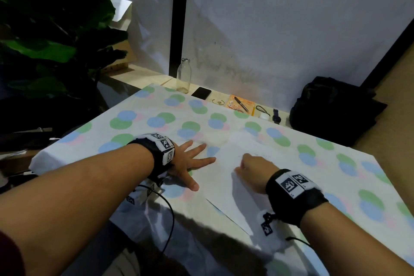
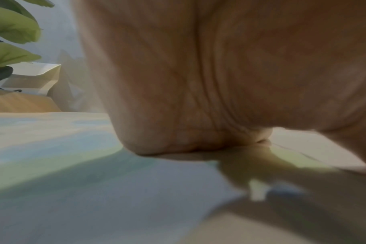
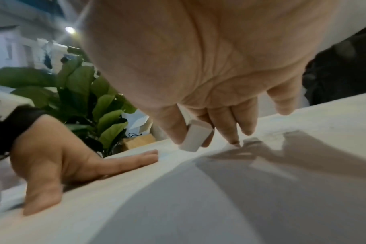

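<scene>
Closest in the head view: left hand (image 1: 190,163), fingers spread and flat, pressing the spotted tablecloth (image 1: 156,116) just beside the left edge of a white paper sheet (image 1: 226,190). To its right, right hand (image 1: 253,170) curled knuckles-up on the sheet, grip hidden from this angle. Along the far edge by the wall: 1 glass bottle (image 1: 183,76), 1 dark phone (image 1: 201,93), 1 pen (image 1: 241,103) across an orange pad (image 1: 249,102). Black bag (image 1: 331,107) at far right, leafy plant (image 1: 44,29) at far left.

From the left wrist: mostly blurred palm, heel of the hand down on the cloth, fingers out of sight.

From the right wrist: pinches a small white eraser (image 3: 195,137) between thumb and 2 fingers, lower end at the sheet, touching or just above, cannot tell which. Other fingertips (image 3: 233,140) down on the paper. Left hand flat at near left, thumb splayed.
</scene>
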The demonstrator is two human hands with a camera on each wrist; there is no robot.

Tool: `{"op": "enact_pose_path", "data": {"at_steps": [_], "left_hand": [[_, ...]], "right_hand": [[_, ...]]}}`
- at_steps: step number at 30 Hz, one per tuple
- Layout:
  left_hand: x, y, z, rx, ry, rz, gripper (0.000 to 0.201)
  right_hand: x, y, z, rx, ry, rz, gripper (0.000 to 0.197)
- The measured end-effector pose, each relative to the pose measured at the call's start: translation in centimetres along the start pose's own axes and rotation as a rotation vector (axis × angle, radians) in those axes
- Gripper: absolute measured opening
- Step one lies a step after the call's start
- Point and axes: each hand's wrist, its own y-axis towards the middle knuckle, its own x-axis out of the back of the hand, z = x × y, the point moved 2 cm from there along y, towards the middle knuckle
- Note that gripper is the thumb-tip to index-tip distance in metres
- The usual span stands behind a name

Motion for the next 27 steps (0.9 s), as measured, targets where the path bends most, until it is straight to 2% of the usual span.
{"op": "enact_pose_path", "data": {"at_steps": [2, 7, 11, 16, 19, 24, 27], "left_hand": [[0.0, 0.0, 0.0, 0.0, 0.0, 0.001, 0.102], [-0.2, -0.6, -0.9, 0.034, -0.023, -0.018, 0.1], [-0.3, -2.0, -2.0, 0.082, -0.01, -0.019, 0.107], [2.3, -3.2, -3.4, -0.012, -0.068, -0.186, 0.093], [3.5, -1.5, -4.8, -0.031, -0.012, -0.228, 0.105], [3.0, 3.8, -5.0, 0.009, -0.05, -0.184, 0.137], [2.3, 5.4, -4.4, 0.024, -0.027, -0.134, 0.139]], "right_hand": [[0.3, -0.3, -1.3, -0.036, 0.041, -0.005, 0.026], [0.0, -2.8, -1.3, 0.111, 0.251, -0.075, 0.022], [1.3, -3.8, -3.2, 0.128, 0.187, -0.217, 0.02], [2.4, -2.9, -4.7, 0.121, 0.209, -0.166, 0.012], [3.3, -1.7, -4.0, 0.163, 0.202, -0.112, 0.009], [3.9, 0.9, -2.1, 0.257, 0.139, -0.059, 0.007], [2.9, 2.2, -0.8, 0.331, -0.007, -0.026, 0.011]]}}
